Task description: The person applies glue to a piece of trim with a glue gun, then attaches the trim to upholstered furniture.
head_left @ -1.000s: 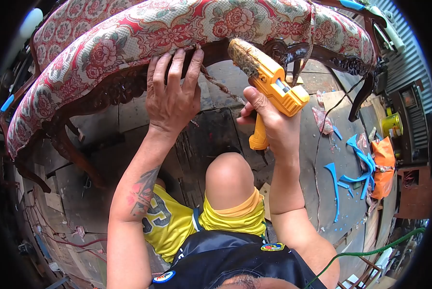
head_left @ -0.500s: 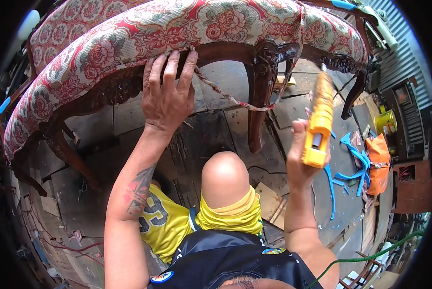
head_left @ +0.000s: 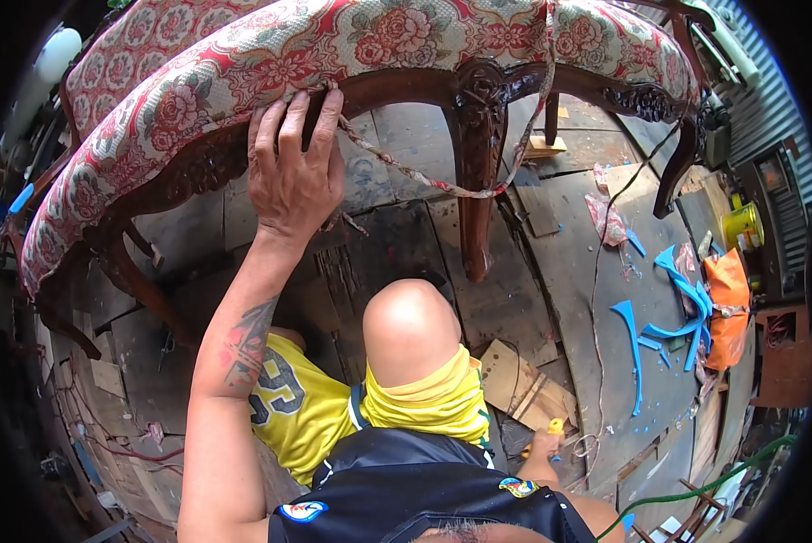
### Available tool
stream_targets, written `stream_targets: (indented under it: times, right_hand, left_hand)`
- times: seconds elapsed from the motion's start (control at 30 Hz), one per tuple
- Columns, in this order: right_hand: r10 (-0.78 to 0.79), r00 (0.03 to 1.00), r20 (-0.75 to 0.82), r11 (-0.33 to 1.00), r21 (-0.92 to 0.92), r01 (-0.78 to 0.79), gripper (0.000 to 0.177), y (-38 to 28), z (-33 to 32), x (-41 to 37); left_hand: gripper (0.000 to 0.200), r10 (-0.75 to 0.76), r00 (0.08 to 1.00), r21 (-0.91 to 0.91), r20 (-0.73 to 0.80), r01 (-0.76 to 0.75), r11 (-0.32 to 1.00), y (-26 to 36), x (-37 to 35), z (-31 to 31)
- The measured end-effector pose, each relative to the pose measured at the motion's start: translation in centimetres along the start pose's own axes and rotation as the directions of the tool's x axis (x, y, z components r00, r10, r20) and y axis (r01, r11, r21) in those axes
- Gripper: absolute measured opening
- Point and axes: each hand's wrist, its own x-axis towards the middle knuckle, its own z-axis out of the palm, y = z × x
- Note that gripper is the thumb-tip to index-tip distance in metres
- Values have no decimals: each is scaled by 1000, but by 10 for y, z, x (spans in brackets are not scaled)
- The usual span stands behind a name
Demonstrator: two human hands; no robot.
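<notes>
My left hand [head_left: 295,172] reaches up to the lower front edge of a floral upholstered seat [head_left: 279,68], its fingertips pressing a patterned fabric cord [head_left: 406,174] against the edge above the dark carved wood rail [head_left: 193,172]. The thumb is hidden. From the index fingertip the cord sags in a loop past the front leg [head_left: 476,181], then rises over the seat. Low at my right side, my right hand [head_left: 542,445] is closed around the yellow glue gun [head_left: 556,425], mostly hidden by the hand and arm.
Wood offcuts [head_left: 528,385] lie on the plank floor beside my knee. A thin dark cable [head_left: 596,299] runs across the boards. Blue foam strips [head_left: 687,299], an orange bag [head_left: 727,308] and a yellow can [head_left: 743,226] are at the right. A green cord [head_left: 723,480] hangs nearby.
My right hand has dropped from beside the seat down to the floor at my right, taking the glue gun with it. My left hand stays at the seat edge; the view has shifted slightly.
</notes>
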Motion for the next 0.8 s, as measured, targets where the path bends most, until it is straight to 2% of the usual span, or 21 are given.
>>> stream_targets:
  times: [0.03, 0.07, 0.1, 0.13, 0.17, 0.23, 0.27, 0.3, 0.33, 0.37, 0.4, 0.43, 0.5, 0.53, 0.57, 0.6, 0.63, 0.67, 0.7, 0.77, 0.8]
  right_hand:
    - [166, 986, 24, 986, -20, -166, 86, 25, 43, 11]
    - [348, 937, -17, 935, -73, -348, 72, 25, 66, -4]
    - [344, 939, -11, 935, -82, -344, 72, 29, 73, -4]
    - [224, 961, 164, 960, -206, -189, 69, 29, 69, -11]
    - [118, 929, 350, 956, -292, -12, 65, 27, 67, -19]
    - [-220, 968, 120, 974, -28, 225, 57, -28, 11, -50]
    - [-595, 754, -280, 770, 72, 634, 56, -43, 37, -27]
    - [-710, 585, -392, 553, 202, 808, 41, -108, -18, -61]
    - [-795, 395, -460, 301, 266, 916, 33, -170, -71, -93]
    - [-787, 220, -576, 41, 306, 951, 26, -227, -126, -142]
    - [-753, 46, -657, -153, 241, 958, 23, -273, -174, -189]
    - [-674, -116, -730, -367, 194, 910, 29, -310, -213, -233]
    - [-588, -261, -766, -649, 255, 717, 32, -361, -266, -317]
    - [-548, -335, -766, -743, 262, 616, 32, -383, -278, -352]
    - [-636, -339, -693, -738, 416, 532, 33, -397, -281, -385]
    - [-524, -425, -739, -823, 308, 478, 34, -418, -279, -411]
    - [-550, -443, -708, -818, 352, 454, 35, -429, -277, -434]
    - [-579, -419, -699, -808, 420, 415, 33, -438, -274, -452]
    - [-551, -386, -740, -822, 400, 406, 30, -448, -268, -463]
    - [-745, -299, -596, -666, 645, 374, 28, -447, -274, -475]
    - [-824, -256, -506, -565, 775, 283, 29, -449, -272, -475]
  left_hand:
    - [62, 1, 1000, -9, -4, -1, 1000, 0, 0, 0]
    - [63, 3, 1000, -18, -9, -4, 1000, 0, 0, 1]
    - [63, 9, 1000, -12, -2, -9, 1000, 0, 0, 1]
    - [62, 11, 1000, -6, -9, -11, 1000, 1, 0, 1]
    - [62, 17, 1000, 0, -21, -17, 1000, 1, 1, 1]
    - [63, 31, 1000, 11, -2, -31, 999, 0, -1, 1]
    - [65, 33, 999, 16, 14, -33, 999, -2, -1, 1]
    - [65, 33, 999, 17, 13, -34, 999, -3, -1, 1]
    - [64, 36, 999, 21, 13, -36, 999, -3, -1, 2]
    - [64, 37, 999, 23, 16, -38, 999, -3, -2, 1]
    - [63, 35, 999, 24, 2, -35, 999, -3, -2, 3]
    - [63, 31, 1000, 21, 3, -31, 999, -2, -3, 3]
    - [62, 20, 1000, -1, -9, -20, 1000, -1, -1, 2]
    - [62, 16, 1000, -2, -11, -16, 1000, -1, -1, 2]
    - [62, 8, 1000, -18, -21, -9, 1000, 0, 0, 1]
    - [62, 2, 999, -33, -32, -3, 999, 0, 1, 1]
    - [62, 1, 999, -37, -33, -2, 999, 0, 1, 1]
    - [61, -7, 999, -53, -46, 5, 999, 0, 1, 2]
    - [61, -18, 998, -71, -56, 14, 997, 0, 1, 3]
    - [60, -32, 998, -97, -55, 27, 995, -3, 1, 4]
    - [59, -41, 998, -113, -54, 35, 993, -3, 0, 4]
